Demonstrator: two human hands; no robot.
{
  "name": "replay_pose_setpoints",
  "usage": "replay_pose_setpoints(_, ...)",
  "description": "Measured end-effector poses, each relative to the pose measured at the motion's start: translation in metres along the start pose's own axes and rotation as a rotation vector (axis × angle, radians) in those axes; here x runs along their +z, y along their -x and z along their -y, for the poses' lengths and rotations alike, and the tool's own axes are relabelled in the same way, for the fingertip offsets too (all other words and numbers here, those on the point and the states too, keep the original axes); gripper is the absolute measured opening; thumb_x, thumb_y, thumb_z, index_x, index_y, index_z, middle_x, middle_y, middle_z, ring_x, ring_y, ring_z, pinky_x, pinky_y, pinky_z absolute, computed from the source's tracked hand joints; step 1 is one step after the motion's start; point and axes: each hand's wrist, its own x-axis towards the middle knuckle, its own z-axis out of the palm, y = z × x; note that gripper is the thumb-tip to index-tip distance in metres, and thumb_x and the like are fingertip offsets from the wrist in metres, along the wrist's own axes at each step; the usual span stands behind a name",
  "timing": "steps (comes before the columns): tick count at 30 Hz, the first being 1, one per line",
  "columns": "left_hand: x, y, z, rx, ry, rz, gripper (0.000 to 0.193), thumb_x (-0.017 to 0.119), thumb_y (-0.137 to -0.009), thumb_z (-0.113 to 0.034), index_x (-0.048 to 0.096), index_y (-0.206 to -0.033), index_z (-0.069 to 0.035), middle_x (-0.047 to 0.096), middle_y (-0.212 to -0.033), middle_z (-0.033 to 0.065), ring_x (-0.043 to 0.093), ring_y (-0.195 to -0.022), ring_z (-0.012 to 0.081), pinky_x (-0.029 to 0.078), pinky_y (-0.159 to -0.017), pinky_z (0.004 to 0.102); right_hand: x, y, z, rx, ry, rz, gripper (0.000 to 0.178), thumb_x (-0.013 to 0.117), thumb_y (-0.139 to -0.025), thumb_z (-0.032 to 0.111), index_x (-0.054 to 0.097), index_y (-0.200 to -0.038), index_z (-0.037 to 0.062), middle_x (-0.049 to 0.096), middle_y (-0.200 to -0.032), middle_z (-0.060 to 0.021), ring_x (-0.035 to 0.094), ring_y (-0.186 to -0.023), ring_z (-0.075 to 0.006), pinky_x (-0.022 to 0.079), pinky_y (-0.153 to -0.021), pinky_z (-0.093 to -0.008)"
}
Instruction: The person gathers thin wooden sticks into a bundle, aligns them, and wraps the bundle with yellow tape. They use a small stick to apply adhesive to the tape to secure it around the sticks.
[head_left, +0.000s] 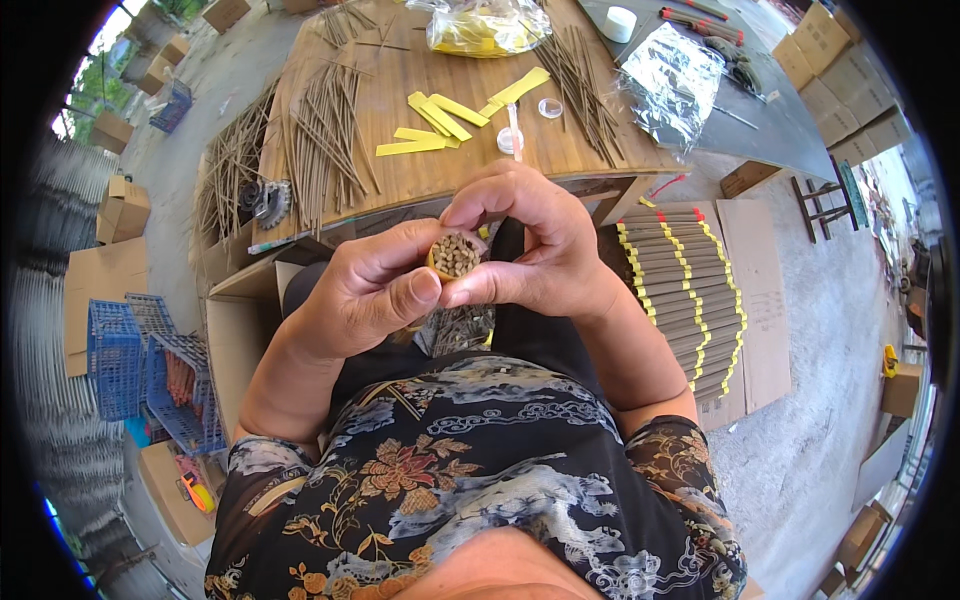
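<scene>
Both hands are closed round a bundle of thin brown sticks (pixel 456 257), which look like incense sticks. Its round end faces up, and a yellow strip shows along its rim. My left hand (pixel 383 280) grips the bundle's left side, thumb near the end. From the other side my right hand (pixel 535 235) curls over it, thumb and fingertips pressed to the edge. The fingers hide most of the bundle's length. Beyond the hands, on the wooden table (pixel 420 185), lie several yellow paper strips (pixel 440 112) and a small white pot (pixel 507 140) with a flat stick in it.
Loose brown sticks (pixel 325 140) lie at the table's left, and more sticks (pixel 585 90) at its right. A clear bag of yellow strips (pixel 487 28) sits at the back. Finished-looking bundles with yellow bands (pixel 685 300) rest on cardboard at right. Blue crates (pixel 115 355) stand at left.
</scene>
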Motion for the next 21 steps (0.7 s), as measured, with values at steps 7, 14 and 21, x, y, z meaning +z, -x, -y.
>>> replay_pose_setpoints(7, -0.011, -0.014, 0.018, -0.09, 0.373, 0.026, 0.041, 0.055, -0.085, -0.034, 0.053, -0.1, 0.004, 0.056, -0.082, 0.0048, 0.053, -0.071, 0.009, 0.043, -0.065, 0.0201, 0.004, -0.013, -0.02, 0.047, 0.061, 0.013, 0.048, 0.081, -0.055, 0.029, 0.059, -0.089, 0.0036, 0.057, -0.083, -0.0053, 0.054, -0.076, -0.0158, 0.042, -0.067, -0.0246)
replay_pose_setpoints(14, -0.035, -0.03, 0.053, 0.036, 0.515, -0.199, 0.035, 0.053, -0.087, -0.03, 0.053, -0.097, 0.003, 0.055, -0.078, 0.007, 0.047, -0.06, 0.009, 0.039, -0.053, 0.0195, 0.0, -0.017, -0.059, 0.281, -0.205, -0.136, 0.033, 0.072, -0.071, 0.024, 0.058, -0.092, 0.0023, 0.056, -0.088, -0.0044, 0.053, -0.083, -0.0139, 0.044, -0.073, -0.0268)
replay_pose_setpoints(21, -0.061, -0.04, 0.068, 0.164, 0.472, -0.403, 0.027, 0.053, -0.087, -0.025, 0.056, -0.096, 0.0, 0.057, -0.08, 0.0106, 0.048, -0.06, 0.0121, 0.039, -0.053, 0.0216, -0.035, 0.005, -0.149, 0.957, 0.978, -0.121, 0.043, 0.062, -0.075, 0.044, 0.06, -0.083, 0.0014, 0.059, -0.086, -0.0159, 0.056, -0.081, -0.0306, 0.044, -0.069, -0.039)
